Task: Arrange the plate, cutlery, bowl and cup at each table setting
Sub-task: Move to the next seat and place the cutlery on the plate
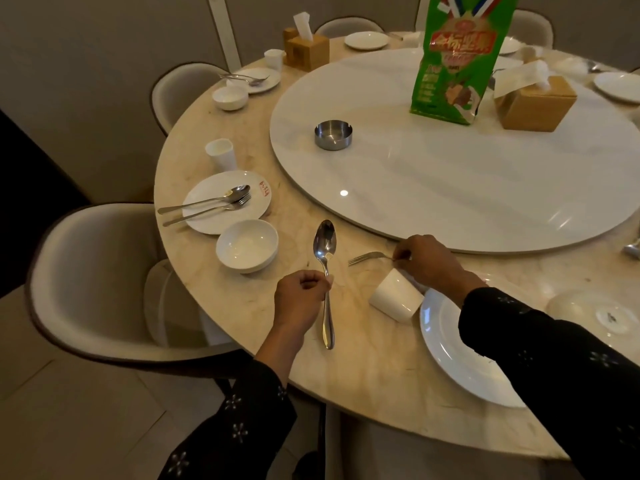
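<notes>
My left hand (300, 296) grips a steel spoon (324, 249) by its handle, bowl end pointing away over the marble table (363, 368). My right hand (427, 259) pinches the handle of a fork (365, 258) whose tines point left, just above the tabletop. Below that hand a white cup (394, 295) lies on its side against a white plate (446, 358), which my right sleeve partly covers. To the left stands a laid setting: a plate (227, 202) carrying a spoon and fork, a white bowl (246, 245) and an upright cup (221, 154).
A white turntable (450, 174) carries a steel ashtray (333, 134), a green carton (452, 60) and a tissue box (535, 100). A glass dish (594, 315) sits at right. More settings ring the far rim. Padded chairs (93, 282) stand at the table's left edge.
</notes>
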